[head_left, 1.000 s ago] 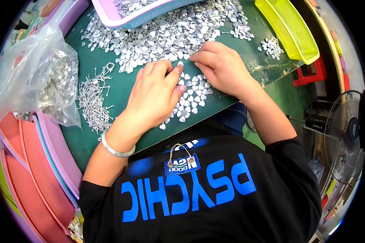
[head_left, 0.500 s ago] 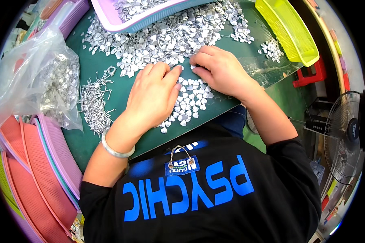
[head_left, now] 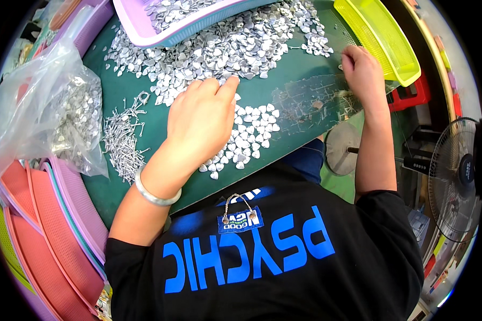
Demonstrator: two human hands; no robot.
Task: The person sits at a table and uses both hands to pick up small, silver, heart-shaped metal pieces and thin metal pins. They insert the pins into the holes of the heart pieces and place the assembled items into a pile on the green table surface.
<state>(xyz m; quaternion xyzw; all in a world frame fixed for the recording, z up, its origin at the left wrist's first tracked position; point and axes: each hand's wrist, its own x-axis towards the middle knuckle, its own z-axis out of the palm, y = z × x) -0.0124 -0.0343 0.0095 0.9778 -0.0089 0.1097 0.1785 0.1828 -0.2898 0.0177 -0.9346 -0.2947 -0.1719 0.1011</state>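
My left hand (head_left: 202, 119) lies palm down at the near edge of a big heap of silver heart-shaped pieces (head_left: 219, 51). Its index finger is stretched out to the heap and apart from the others; the thumb is hidden under the hand. Beside that hand, toward me, lies a loose spread of small silver hearts (head_left: 246, 136), light side up. Over at the table's right, my right hand (head_left: 364, 75) is closed with curled fingers beside the lime basket (head_left: 383, 40). What it holds, if anything, is hidden; a bit of silver shows by its fingertips.
A purple-and-blue basket (head_left: 185, 35) with hearts stands at the far side. To the left are a clear plastic bag (head_left: 77, 115) of silver pieces, a pile of metal pins (head_left: 124, 142) and stacked pink baskets (head_left: 53, 230). A fan (head_left: 455, 176) stands off the table at right.
My right hand has swung from the heap's near edge to the right, beside the lime basket, covering the small pile there. My left hand has stayed near the heap, its index finger reaching slightly farther.
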